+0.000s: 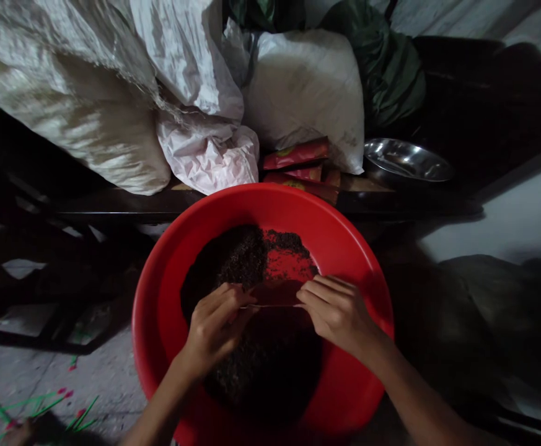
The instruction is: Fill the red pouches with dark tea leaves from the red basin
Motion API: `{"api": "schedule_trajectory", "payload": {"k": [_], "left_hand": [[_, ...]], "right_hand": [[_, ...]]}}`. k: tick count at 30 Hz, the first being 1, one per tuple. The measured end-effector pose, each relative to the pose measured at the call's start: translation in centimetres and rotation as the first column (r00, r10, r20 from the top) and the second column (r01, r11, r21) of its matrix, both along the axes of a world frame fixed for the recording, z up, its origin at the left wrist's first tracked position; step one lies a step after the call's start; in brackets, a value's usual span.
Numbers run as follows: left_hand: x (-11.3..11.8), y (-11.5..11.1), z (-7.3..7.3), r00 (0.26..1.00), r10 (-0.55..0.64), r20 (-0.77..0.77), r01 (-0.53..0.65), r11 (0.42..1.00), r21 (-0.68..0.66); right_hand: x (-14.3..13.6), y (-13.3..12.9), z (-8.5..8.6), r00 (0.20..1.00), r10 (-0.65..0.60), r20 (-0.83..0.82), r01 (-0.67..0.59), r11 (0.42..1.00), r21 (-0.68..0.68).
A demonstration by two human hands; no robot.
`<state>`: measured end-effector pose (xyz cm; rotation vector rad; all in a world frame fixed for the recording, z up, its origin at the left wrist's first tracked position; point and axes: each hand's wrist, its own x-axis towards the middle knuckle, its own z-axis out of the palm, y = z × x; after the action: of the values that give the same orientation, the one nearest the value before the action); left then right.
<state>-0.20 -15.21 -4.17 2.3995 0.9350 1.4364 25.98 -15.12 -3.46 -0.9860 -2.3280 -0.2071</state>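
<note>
Both hands are over a wide red plastic basin [354, 260] with a heap of dark, loose, granular material [246, 254] in it. Between them a flat, dark reddish packet [274, 293] stretches level above the heap. My left hand [219, 319] pinches its left end, fingers closed. At the other end my right hand [338, 306] grips with curled fingers. What is inside the packet, if anything, cannot be seen. Similar red packets [298, 155] lie in a small pile just behind the basin's far rim.
Behind the basin, a dark bench [126, 204] bears a large woven sack [79, 118], a crumpled pale plastic bag [209, 148], a full white sack [305, 93] and a shiny metal bowl [407, 160]. Green sticks with pink ends [42, 406] lie scattered on the floor at lower left.
</note>
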Motion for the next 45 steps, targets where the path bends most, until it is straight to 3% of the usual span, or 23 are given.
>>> {"api": "schedule_trajectory", "payload": {"k": [3,7,12,16,23,34,37,39,45], "left_hand": [[0.0,-0.6,0.7,1.000,0.016,0.019,-0.016,0.999,0.032],[-0.3,-1.4,-0.2,0.997,0.073,0.034,-0.073,0.997,0.002],[-0.8,-1.2,-2.5,0.987,0.161,-0.002,-0.161,0.986,-0.045],[-0.9,-0.3,-3.1,0.996,0.090,0.005,-0.090,0.995,-0.045],[-1.3,1.2,-2.1,0.984,-0.175,-0.018,0.173,0.982,-0.079],[0.1,-0.6,-1.1,0.995,-0.085,0.052,0.083,0.996,0.044],[-0.9,-1.1,-1.0,0.999,-0.033,-0.018,0.035,0.993,0.110],[-2.0,-1.3,-1.4,0.987,0.055,-0.150,-0.031,0.987,0.156],[-4.4,-1.4,-3.4,0.922,0.017,-0.386,0.049,0.986,0.161]], "right_hand": [[0.0,-0.2,1.1,0.999,0.032,0.001,-0.032,0.988,0.152],[0.3,0.3,2.1,0.993,0.076,0.086,-0.097,0.957,0.274],[1.3,1.0,1.3,0.974,0.128,0.185,-0.150,0.983,0.107],[2.8,0.9,0.4,0.985,0.071,0.158,-0.073,0.997,0.005],[3.1,-0.4,0.4,0.998,0.005,0.061,-0.001,0.997,-0.071],[-1.3,-1.1,1.6,0.991,0.120,0.063,-0.117,0.992,-0.039],[-2.5,-1.5,2.0,0.995,0.054,0.080,-0.051,0.998,-0.039],[-3.4,-1.7,1.8,0.993,0.025,0.113,-0.020,0.999,-0.044],[-4.2,-1.4,0.6,0.979,0.016,0.203,-0.014,1.000,-0.012]]}}
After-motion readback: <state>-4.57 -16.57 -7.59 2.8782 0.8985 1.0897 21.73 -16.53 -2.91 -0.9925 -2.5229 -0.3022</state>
